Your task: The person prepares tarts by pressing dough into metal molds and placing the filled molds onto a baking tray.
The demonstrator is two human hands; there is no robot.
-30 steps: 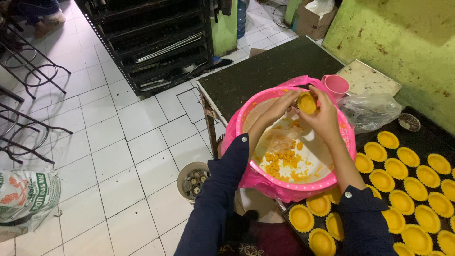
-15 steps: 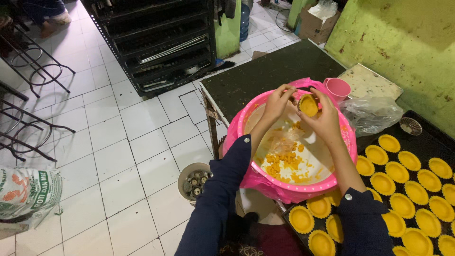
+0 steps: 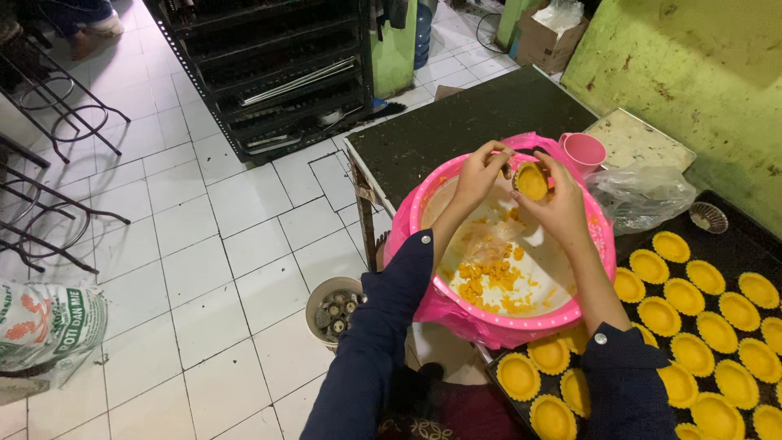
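Both my hands are raised over a large pink basin (image 3: 423,204) lined with clear plastic that holds lumps of yellow dough (image 3: 489,281). My right hand (image 3: 558,208) cups a small round tart mould (image 3: 531,181) filled with yellow dough. My left hand (image 3: 482,169) touches the mould's rim with its fingertips, pressing the dough. Dark sleeves cover both forearms.
A black tray (image 3: 737,236) at the right carries several dough-lined tart moulds (image 3: 692,310). A pink cup (image 3: 583,151), a crumpled clear plastic bag (image 3: 639,195) and one empty metal mould (image 3: 707,217) lie behind the basin. On the tiled floor stand a bucket of moulds (image 3: 334,314), a sack (image 3: 45,334) and a black rack (image 3: 269,65).
The hands stay over the basin, working the same mould; the fingers have shifted slightly around its rim.
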